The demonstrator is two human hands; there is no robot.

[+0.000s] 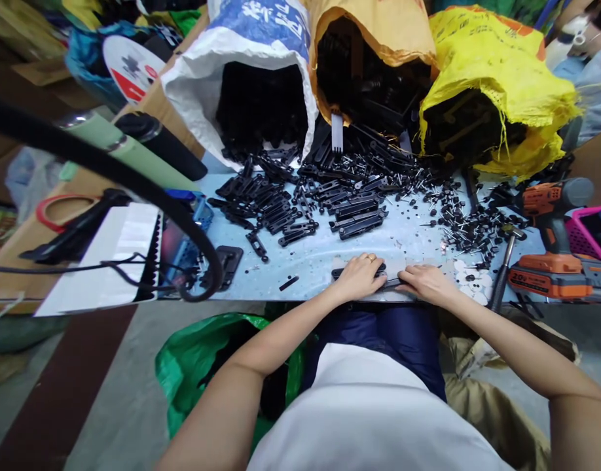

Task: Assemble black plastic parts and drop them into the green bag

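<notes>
At the front edge of the light blue table, my left hand (pixel 360 278) is closed over a long black plastic part (pixel 391 283), its fingers curled across the top. My right hand (pixel 423 282) has its fingers pressed together at the right end of that same part. The two hands lie close to each other, and much of the part is hidden under them. Just beyond them, several assembled long black pieces (pixel 362 224) lie in a row. A small black strip (pixel 289 283) rests on the table to the left of my left hand.
Three sacks lie open at the back: white (pixel 192 78), orange (pixel 379 26) and yellow (pixel 516 65). Black parts and screws (pixel 470 222) are scattered before them. A hammer (pixel 505 265) and cordless drill (pixel 550 248) are at right. A black cable (pixel 133 176) arches across the left.
</notes>
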